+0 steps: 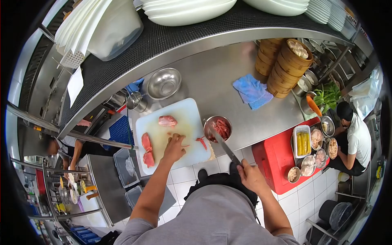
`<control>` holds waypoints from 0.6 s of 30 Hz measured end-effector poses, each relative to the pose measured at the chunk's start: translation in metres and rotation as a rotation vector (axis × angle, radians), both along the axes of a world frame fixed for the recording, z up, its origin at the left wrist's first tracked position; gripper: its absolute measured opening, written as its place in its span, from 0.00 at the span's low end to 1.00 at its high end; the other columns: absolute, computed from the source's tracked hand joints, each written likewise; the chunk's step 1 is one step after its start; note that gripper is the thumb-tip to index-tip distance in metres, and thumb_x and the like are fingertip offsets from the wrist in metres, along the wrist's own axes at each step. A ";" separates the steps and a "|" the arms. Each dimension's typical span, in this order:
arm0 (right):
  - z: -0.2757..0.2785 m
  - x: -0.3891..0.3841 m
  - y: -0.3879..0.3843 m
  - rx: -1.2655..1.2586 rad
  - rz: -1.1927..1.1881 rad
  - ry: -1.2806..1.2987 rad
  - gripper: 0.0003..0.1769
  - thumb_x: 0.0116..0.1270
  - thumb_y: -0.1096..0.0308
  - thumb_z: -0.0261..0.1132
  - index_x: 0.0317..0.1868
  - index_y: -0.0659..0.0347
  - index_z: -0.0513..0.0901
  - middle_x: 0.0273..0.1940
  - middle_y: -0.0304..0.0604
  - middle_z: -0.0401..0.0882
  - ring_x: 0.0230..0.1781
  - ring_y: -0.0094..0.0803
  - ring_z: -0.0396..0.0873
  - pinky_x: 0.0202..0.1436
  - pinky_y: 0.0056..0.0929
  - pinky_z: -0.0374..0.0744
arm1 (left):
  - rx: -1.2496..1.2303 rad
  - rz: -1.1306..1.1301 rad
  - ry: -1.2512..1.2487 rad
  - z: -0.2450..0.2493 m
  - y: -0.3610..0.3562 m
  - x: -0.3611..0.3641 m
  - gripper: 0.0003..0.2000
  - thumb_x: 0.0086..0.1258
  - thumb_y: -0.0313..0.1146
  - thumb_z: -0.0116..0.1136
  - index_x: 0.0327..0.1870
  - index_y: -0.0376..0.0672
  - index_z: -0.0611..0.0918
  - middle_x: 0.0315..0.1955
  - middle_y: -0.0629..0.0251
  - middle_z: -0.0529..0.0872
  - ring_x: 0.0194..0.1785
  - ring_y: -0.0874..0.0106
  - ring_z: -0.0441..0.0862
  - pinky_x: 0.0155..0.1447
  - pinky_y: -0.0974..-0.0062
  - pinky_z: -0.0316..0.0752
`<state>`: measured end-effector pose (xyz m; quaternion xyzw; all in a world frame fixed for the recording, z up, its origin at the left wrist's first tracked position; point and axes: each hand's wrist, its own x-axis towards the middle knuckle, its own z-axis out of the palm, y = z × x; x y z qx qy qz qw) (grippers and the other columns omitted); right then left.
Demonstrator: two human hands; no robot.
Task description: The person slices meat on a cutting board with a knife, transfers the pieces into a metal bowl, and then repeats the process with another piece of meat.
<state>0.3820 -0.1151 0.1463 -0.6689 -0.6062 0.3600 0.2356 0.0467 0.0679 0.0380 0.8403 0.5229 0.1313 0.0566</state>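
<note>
My left hand [174, 148] is over the white cutting board [188, 110], its fingers bent down at the surface; what they hold, if anything, is hidden. A piece of raw meat [168, 121] lies above it, and more red meat [147, 142] lies along the board's left side. Thin meat strips [201, 143] rest near the board's right edge. My right hand [250, 175] is wrapped round the handle of a knife [227, 150]. The blade reaches up and left over a metal bowl [207, 124] of sliced red meat [220, 129].
A colander [164, 83], blue cloth [252, 91] and bamboo steamers [286, 75] stand on the steel counter [212, 73]. Bowls of food sit on a red box [271, 157]. One person [355, 134] is at the right, another [73, 147] at the left. Plates [188, 10] line the shelf above.
</note>
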 end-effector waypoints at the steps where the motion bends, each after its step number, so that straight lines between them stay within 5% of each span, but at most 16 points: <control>1: -0.001 -0.002 -0.002 -0.005 0.043 -0.025 0.11 0.80 0.64 0.58 0.44 0.64 0.69 0.23 0.65 0.78 0.29 0.69 0.80 0.34 0.63 0.74 | -0.073 -0.020 -0.027 -0.009 -0.002 -0.004 0.11 0.59 0.28 0.70 0.41 0.40 0.84 0.39 0.54 0.87 0.45 0.57 0.87 0.51 0.61 0.82; 5: -0.010 -0.011 0.001 -0.051 0.095 -0.032 0.11 0.80 0.64 0.57 0.44 0.63 0.69 0.23 0.64 0.79 0.29 0.69 0.81 0.36 0.65 0.75 | -0.391 0.115 -0.256 -0.003 -0.013 0.007 0.09 0.58 0.26 0.69 0.38 0.39 0.82 0.39 0.54 0.86 0.42 0.58 0.86 0.45 0.61 0.82; 9: -0.007 -0.012 0.007 -0.012 0.056 0.003 0.11 0.80 0.64 0.57 0.44 0.63 0.70 0.23 0.63 0.80 0.29 0.69 0.81 0.35 0.65 0.75 | -0.235 -0.055 -0.412 0.004 -0.015 0.035 0.12 0.55 0.24 0.68 0.41 0.42 0.83 0.39 0.62 0.85 0.46 0.58 0.84 0.50 0.61 0.81; 12: 0.002 -0.010 0.008 -0.070 0.022 -0.030 0.11 0.80 0.64 0.57 0.44 0.63 0.69 0.23 0.63 0.80 0.29 0.70 0.80 0.33 0.65 0.74 | 0.041 -0.348 -0.301 0.009 -0.001 0.057 0.14 0.57 0.24 0.66 0.46 0.44 0.82 0.43 0.63 0.83 0.45 0.58 0.84 0.51 0.61 0.82; 15: 0.001 -0.003 0.004 -0.058 0.014 -0.047 0.11 0.80 0.64 0.57 0.44 0.63 0.69 0.23 0.64 0.80 0.30 0.70 0.80 0.32 0.65 0.74 | -0.061 -0.446 -0.090 -0.001 0.004 0.054 0.12 0.61 0.24 0.63 0.45 0.44 0.80 0.47 0.63 0.81 0.53 0.58 0.82 0.55 0.60 0.81; 18: 0.000 0.001 -0.001 -0.073 -0.012 -0.055 0.11 0.81 0.63 0.57 0.44 0.63 0.69 0.23 0.64 0.80 0.30 0.71 0.80 0.34 0.65 0.74 | -0.072 -0.448 0.046 -0.012 -0.002 0.049 0.10 0.61 0.24 0.63 0.44 0.44 0.80 0.44 0.62 0.81 0.52 0.59 0.82 0.54 0.60 0.81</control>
